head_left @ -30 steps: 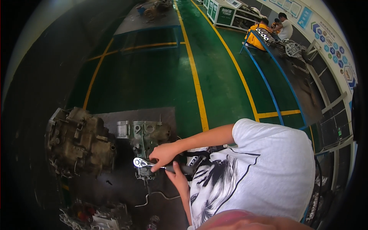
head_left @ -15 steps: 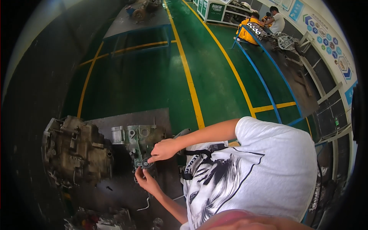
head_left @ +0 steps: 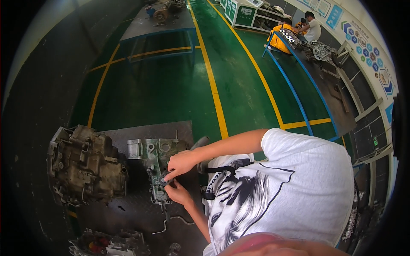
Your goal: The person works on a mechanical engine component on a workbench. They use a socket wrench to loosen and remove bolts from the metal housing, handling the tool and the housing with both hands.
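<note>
- I find both hands on the small grey metal casting (head_left: 154, 164), which lies on the dark bench (head_left: 141, 130).
- Right hand (head_left: 181, 163): fingers pinched onto a dark part on the casting.
- Left hand (head_left: 178, 194): curled against the casting's lower end; grip unclear.
- Large grimy gearbox housing (head_left: 83, 164) sits just beside it.

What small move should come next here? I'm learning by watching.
Probably brace with the left hand from below and let the right hand turn or lift the small dark part: both hands' fingertips meet on it, on the grey metal housing lying on the table.
</note>
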{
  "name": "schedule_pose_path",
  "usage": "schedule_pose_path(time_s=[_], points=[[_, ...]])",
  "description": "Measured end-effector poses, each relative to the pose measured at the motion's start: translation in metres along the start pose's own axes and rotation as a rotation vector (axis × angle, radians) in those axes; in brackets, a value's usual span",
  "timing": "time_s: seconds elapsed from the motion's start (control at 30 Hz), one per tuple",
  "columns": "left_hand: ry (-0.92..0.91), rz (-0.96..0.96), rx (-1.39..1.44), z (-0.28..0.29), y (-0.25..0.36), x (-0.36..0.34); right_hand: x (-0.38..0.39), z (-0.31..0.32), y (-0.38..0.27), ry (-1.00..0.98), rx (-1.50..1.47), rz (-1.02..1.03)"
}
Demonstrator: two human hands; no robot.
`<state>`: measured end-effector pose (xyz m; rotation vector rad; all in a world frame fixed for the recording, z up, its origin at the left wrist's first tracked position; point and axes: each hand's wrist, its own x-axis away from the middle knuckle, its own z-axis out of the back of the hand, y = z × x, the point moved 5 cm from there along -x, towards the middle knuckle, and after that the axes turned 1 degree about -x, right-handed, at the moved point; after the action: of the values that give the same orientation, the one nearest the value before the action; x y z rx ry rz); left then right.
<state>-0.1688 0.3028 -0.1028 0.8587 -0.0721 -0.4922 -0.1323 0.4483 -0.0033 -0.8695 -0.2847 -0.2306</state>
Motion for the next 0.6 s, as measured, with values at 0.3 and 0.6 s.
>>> schedule_pose_path(time_s=[0.3, 0.6], points=[[-0.026, -0.075, 0.121, 0.01, 0.017, -0.011, -0.018, -0.003, -0.027, 0.059, 0.457, 0.325], [-0.168, -0.183, 0.43, 0.029, 0.034, -0.026, -0.018, 0.002, -0.025, 0.045, 0.484, 0.418]])
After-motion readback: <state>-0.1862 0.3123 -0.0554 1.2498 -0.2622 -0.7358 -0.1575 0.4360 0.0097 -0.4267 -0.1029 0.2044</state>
